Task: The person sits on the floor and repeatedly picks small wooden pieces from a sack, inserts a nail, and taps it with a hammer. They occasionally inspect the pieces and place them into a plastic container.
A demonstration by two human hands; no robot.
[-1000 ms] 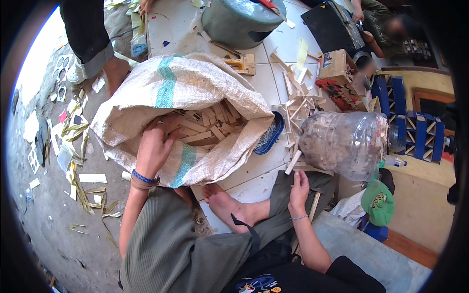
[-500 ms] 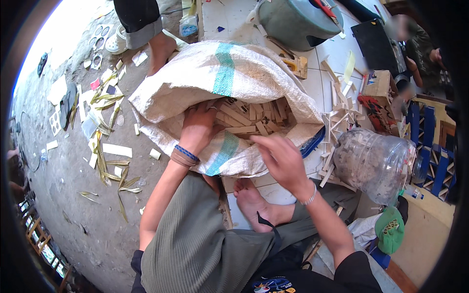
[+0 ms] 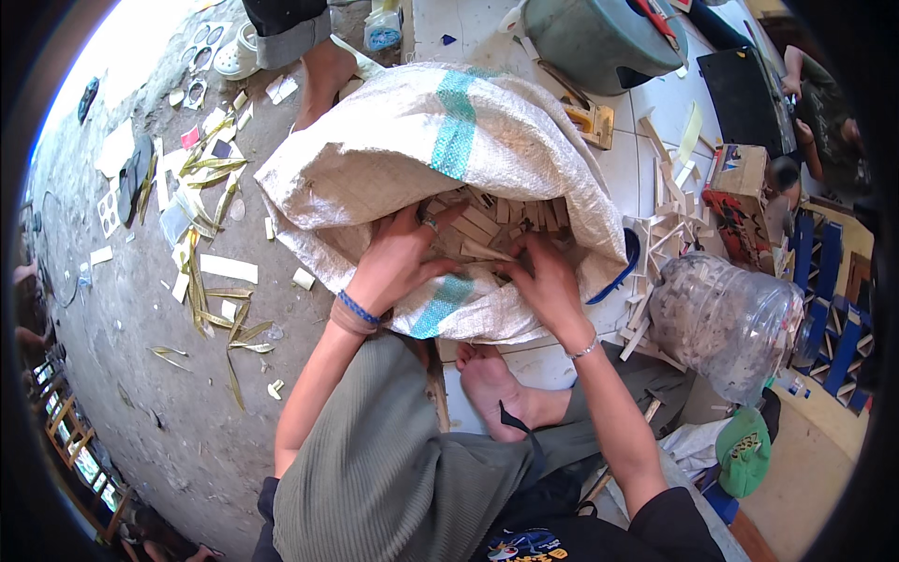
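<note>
A big white woven sack [image 3: 412, 140] with a teal stripe lies open toward me, full of small pale wooden sticks [image 3: 487, 225]. My left hand [image 3: 398, 258], with a blue bracelet at the wrist and a ring, reaches into the sack's mouth and rests on the sticks with fingers spread. My right hand [image 3: 548, 281], with a thin bracelet, is also in the opening, fingers curled down among the sticks. Whether it grips any is hidden. My bare foot [image 3: 492, 389] rests just below the sack.
A clear plastic jug [image 3: 726, 318] of wood bits lies at right, with loose sticks [image 3: 670, 229] and a small cardboard box [image 3: 744, 183] near it. A grey-green bin [image 3: 599, 37] stands behind. Another person's bare foot [image 3: 323, 80] stands at the sack's far-left edge. Scraps [image 3: 211, 281] litter the concrete on the left.
My right hand has come up from beside my foot into the sack's mouth. My view has shifted closer over the sack. My left hand stays inside the opening.
</note>
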